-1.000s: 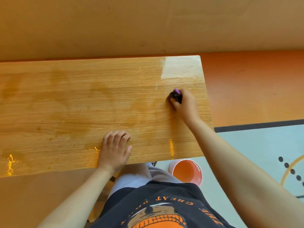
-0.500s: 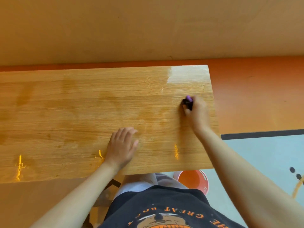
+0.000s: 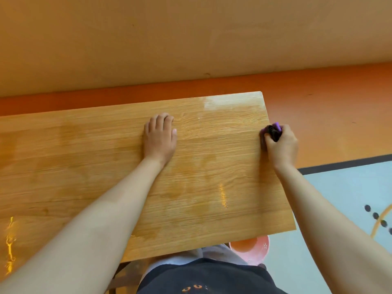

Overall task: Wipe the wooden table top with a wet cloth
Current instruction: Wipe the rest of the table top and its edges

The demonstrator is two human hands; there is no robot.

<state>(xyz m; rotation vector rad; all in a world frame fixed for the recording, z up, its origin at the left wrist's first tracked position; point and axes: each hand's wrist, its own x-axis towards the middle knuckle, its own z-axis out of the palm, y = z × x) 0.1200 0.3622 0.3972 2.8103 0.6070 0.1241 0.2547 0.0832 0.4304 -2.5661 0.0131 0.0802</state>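
Desk (image 3: 89,166): wooden top with darker damp patches across it and a pale sheen at the far right corner.
Left hand (image 3: 159,138): laid flat, palm down on the desk near the middle, grip open, fingers together, holding nothing.
Cloth (image 3: 274,130): dark and purple, bunched up at the desk's right edge.
Right hand (image 3: 281,145): grip closed around the cloth, pressing it at that right edge.
Bowl (image 3: 250,249): pink, on the floor below the near right corner, partly hidden by the desk.

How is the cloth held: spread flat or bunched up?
Bunched up. The cloth is a dark-purple wad gripped in the right hand at the table edge.
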